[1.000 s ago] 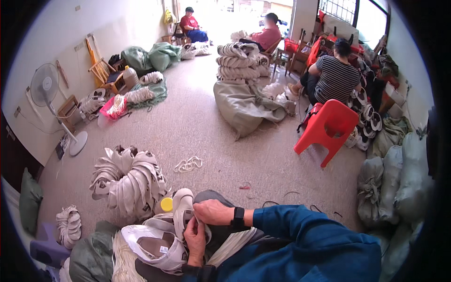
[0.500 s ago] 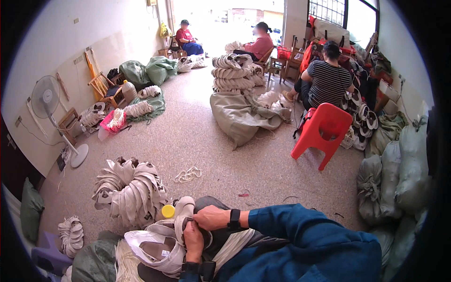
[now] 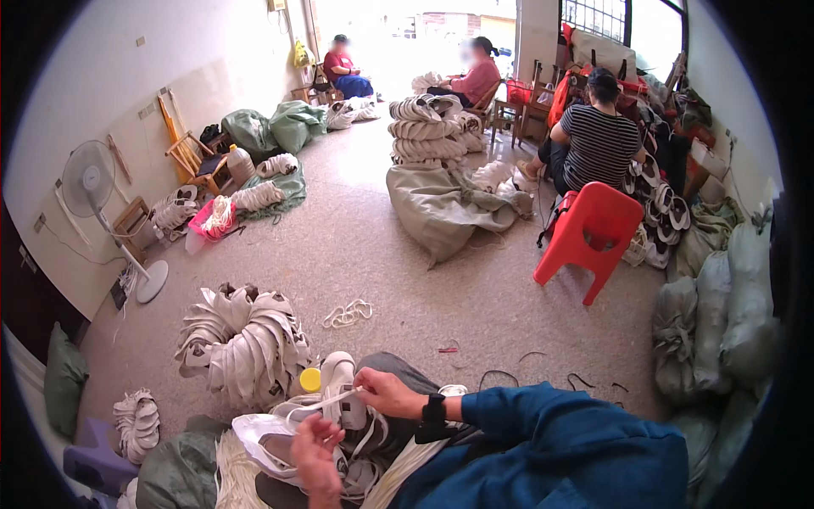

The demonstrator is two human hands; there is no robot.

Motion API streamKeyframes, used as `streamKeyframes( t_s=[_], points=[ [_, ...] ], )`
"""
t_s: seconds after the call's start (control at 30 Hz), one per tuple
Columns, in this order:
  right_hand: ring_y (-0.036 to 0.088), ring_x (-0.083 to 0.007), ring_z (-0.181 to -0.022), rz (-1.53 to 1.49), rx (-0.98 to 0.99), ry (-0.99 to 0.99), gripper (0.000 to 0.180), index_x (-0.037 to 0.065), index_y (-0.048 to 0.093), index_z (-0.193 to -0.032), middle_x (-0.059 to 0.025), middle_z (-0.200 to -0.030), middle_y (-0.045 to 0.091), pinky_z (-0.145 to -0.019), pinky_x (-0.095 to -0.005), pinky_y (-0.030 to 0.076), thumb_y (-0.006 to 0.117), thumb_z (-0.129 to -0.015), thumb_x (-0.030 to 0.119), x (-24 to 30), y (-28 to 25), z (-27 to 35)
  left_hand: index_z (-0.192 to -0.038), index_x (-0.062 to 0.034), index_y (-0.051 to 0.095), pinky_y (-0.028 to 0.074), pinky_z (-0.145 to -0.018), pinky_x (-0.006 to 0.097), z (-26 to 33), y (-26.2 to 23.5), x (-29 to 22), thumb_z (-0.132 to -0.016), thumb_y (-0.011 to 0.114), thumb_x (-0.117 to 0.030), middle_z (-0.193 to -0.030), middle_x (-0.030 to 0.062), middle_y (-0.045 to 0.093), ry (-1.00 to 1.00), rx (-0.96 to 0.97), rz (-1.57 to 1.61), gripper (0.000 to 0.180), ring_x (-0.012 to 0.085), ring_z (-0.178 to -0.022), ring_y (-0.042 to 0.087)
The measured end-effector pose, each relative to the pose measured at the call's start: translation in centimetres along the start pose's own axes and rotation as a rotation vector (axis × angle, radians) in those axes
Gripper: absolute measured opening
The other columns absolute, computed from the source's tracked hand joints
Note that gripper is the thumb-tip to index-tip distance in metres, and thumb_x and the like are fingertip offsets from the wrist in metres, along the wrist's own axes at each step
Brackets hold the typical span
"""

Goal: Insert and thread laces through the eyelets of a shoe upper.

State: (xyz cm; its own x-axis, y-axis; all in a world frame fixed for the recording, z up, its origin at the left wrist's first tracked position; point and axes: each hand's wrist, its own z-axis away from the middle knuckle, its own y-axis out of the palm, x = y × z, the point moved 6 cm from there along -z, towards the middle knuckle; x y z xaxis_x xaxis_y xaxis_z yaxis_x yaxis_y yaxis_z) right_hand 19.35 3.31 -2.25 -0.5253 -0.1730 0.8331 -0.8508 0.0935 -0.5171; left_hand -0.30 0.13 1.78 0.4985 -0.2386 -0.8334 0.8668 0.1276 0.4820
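A pale shoe upper [image 3: 337,373] rests on my lap, its toe pointing away from me. My right hand [image 3: 392,395], with a dark watch on its wrist, pinches a white shoelace [image 3: 326,400] at the upper's right side. The lace stretches leftward across the upper. My left hand [image 3: 317,454] is raised just left of the upper, fingers apart and nothing seen in them. Beneath and beside it lies another pale upper [image 3: 275,448] with a brownish lining. Long white laces [image 3: 236,475] hang by my left leg, and more laces [image 3: 411,475] lie across my lap.
A ring of stacked uppers [image 3: 246,339] stands on the floor ahead, by a yellow lid [image 3: 310,380]. A purple stool [image 3: 97,458] is at left. A red chair [image 3: 589,242], sacks [image 3: 678,331] and a seated person [image 3: 598,140] are at right. Two other people sit far off.
My left hand has come off the upper and opened, moving left and down. My right hand now draws a white lace out, up and slightly right. The view has shifted slightly.
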Motion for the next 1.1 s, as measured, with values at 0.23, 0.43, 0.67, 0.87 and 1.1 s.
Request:
streamKeyframes(
  t_s=[0.23,0.43,0.67,0.87,1.1],
  points=[
    [0.066,-0.0111,-0.077,-1.295,0.325,0.469,0.020,0.006,0.060,-0.116,-0.0091,-0.117,0.067,-0.062,-0.0244,0.054,0.060,-0.097,0.012,1.7,-3.4,-0.4,-0.110,0.0039,0.065,0.051,-0.062,0.024,1.7,3.5,6.1,-0.104,0.051,-0.019,-0.074,0.0039,0.064,-0.142,0.479,-0.347,0.027,0.0092,-0.057,0.055],
    [0.067,-0.0184,-0.091,-1.594,-0.064,0.517,0.037,0.009,0.050,-0.128,-0.0145,-0.124,0.063,-0.077,-0.0313,0.058,0.063,-0.094,0.015,-7.2,-10.0,-0.8,-0.110,0.0040,0.066,0.048,-0.057,0.022,2.6,-1.2,7.3,-0.102,0.055,-0.015,-0.069,0.0020,0.061,-0.286,0.521,-0.477,0.023,0.0073,-0.058,0.055],
    [0.070,-0.0254,-0.087,-1.314,-0.262,0.565,0.044,0.006,0.044,-0.131,-0.0170,-0.121,0.064,-0.071,-0.0349,0.061,0.064,-0.093,0.017,-11.9,-13.4,0.0,-0.105,0.0029,0.068,0.047,-0.055,0.022,2.7,-0.4,6.6,-0.101,0.055,-0.014,-0.068,0.0004,0.061,-0.272,0.593,-0.599,0.022,0.0070,-0.059,0.057],
    [0.066,-0.0118,-0.066,-0.544,0.048,0.313,0.029,0.002,0.060,-0.122,-0.0051,-0.097,0.068,-0.058,-0.0269,0.054,0.053,-0.099,0.019,-3.3,-9.1,1.6,-0.097,0.0015,0.071,0.039,-0.050,0.023,-0.4,5.5,4.3,-0.098,0.058,-0.012,-0.064,-0.0011,0.059,0.227,0.561,-0.938,0.019,0.0050,-0.055,0.052],
    [0.059,-0.0100,-0.073,-0.202,0.600,0.035,0.020,0.002,0.066,-0.099,-0.0021,-0.077,0.063,-0.066,-0.0299,0.050,0.060,-0.098,0.021,-0.4,-5.6,4.6,-0.097,0.0019,0.070,0.043,-0.050,0.027,0.3,5.2,5.5,-0.097,0.060,-0.015,-0.063,0.0035,0.060,0.000,0.649,-0.914,0.020,0.0092,-0.054,0.056]
  ],
)
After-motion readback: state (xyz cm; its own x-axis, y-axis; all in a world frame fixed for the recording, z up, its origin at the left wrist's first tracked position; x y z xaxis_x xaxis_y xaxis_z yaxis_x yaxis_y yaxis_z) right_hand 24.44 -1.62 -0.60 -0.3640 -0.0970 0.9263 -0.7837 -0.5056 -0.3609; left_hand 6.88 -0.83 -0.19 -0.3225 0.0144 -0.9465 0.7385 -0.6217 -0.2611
